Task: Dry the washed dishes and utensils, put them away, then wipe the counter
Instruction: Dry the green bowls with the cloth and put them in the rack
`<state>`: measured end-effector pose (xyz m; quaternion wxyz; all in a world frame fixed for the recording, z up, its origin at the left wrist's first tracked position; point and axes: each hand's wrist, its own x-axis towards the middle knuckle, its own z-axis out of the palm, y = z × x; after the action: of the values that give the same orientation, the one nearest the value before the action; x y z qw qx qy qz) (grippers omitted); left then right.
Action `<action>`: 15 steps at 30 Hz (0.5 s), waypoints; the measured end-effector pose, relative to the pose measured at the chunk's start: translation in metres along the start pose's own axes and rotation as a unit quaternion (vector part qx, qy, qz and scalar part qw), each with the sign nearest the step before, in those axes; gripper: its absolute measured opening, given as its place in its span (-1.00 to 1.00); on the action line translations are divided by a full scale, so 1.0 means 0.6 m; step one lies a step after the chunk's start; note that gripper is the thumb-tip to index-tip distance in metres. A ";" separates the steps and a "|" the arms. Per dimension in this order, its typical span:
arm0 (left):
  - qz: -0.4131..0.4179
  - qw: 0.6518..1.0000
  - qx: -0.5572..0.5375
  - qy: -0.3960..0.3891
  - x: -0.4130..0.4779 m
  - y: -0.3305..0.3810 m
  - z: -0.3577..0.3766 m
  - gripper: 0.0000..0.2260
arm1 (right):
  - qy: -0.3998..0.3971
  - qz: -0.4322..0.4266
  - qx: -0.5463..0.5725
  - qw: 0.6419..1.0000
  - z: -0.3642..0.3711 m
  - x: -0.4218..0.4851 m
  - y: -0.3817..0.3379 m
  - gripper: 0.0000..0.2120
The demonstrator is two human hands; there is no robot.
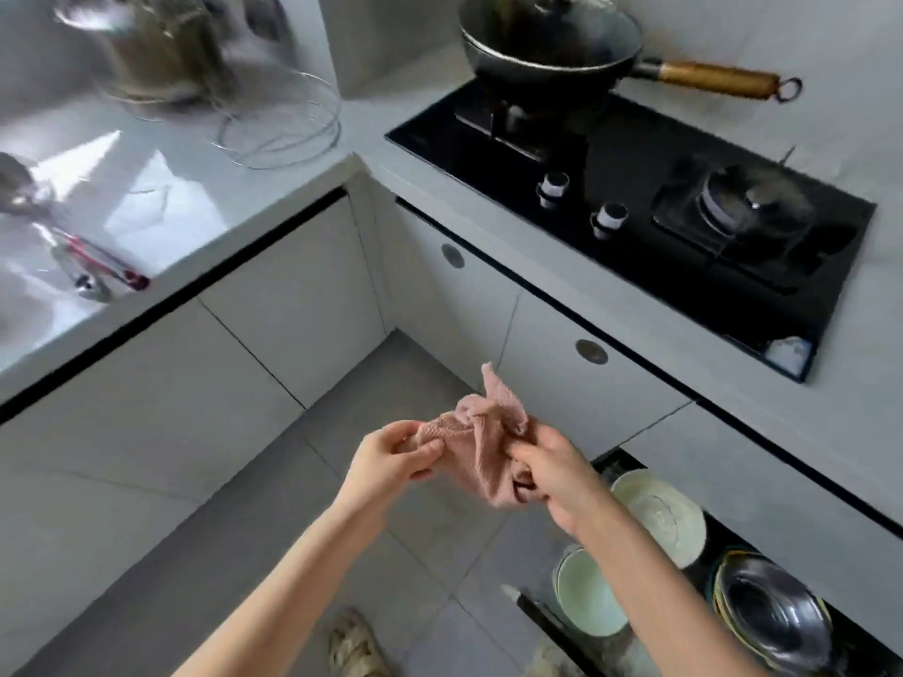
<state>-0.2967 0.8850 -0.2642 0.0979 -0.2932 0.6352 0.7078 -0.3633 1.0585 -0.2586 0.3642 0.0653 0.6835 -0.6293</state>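
Both my hands hold a pink cloth point(481, 447) in the air over the grey floor. My left hand point(396, 456) pinches its left edge. My right hand point(552, 471) grips its right side with curled fingers. Below my right arm an open drawer point(611, 461) holds a white plate point(659, 515), a pale green bowl point(589, 593) and a steel bowl point(772, 613). On the left counter point(161, 207) lie a metal ladle point(19, 188) and red-handled utensils point(105, 266).
A black gas hob point(650, 222) sits in the right counter, with a dark wok point(552, 41) with a wooden handle on its far burner. A steel pot point(161, 46) and a wire rack point(283, 124) stand at the back left. White cabinet fronts line the corner.
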 end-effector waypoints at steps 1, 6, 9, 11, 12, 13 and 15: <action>0.009 1.000 -0.016 0.003 -0.013 0.019 -0.055 -0.81 | -0.005 -0.020 -0.025 0.999 0.049 0.005 -0.022 -0.75; 0.047 0.988 -0.145 0.018 -0.080 0.104 -0.320 -0.71 | -0.018 -0.128 -0.085 0.988 0.319 0.040 -0.105 -0.71; 0.089 0.978 -0.180 0.047 -0.123 0.142 -0.453 -0.79 | -0.116 -0.163 -0.112 0.973 0.474 0.034 -0.152 -0.40; 0.105 0.973 -0.195 0.058 -0.147 0.156 -0.529 -0.74 | -0.219 -0.180 -0.135 0.949 0.566 0.021 -0.175 -0.17; 0.113 0.971 -0.204 0.059 -0.156 0.162 -0.562 -0.70 | -0.256 -0.191 -0.156 0.935 0.608 0.016 -0.183 -0.13; 0.119 0.969 -0.211 0.056 -0.163 0.167 -0.593 -0.66 | -0.277 -0.205 -0.178 0.922 0.648 0.018 -0.187 -0.14; 0.125 0.968 -0.214 0.048 -0.173 0.179 -0.650 -0.61 | -0.289 -0.239 -0.174 0.910 0.719 0.026 -0.199 -0.32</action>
<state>-0.1544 0.5176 -0.1264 -0.0872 -0.2595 0.5043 0.8190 -0.2608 0.6371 -0.1458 0.3899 -0.3496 0.6418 -0.5602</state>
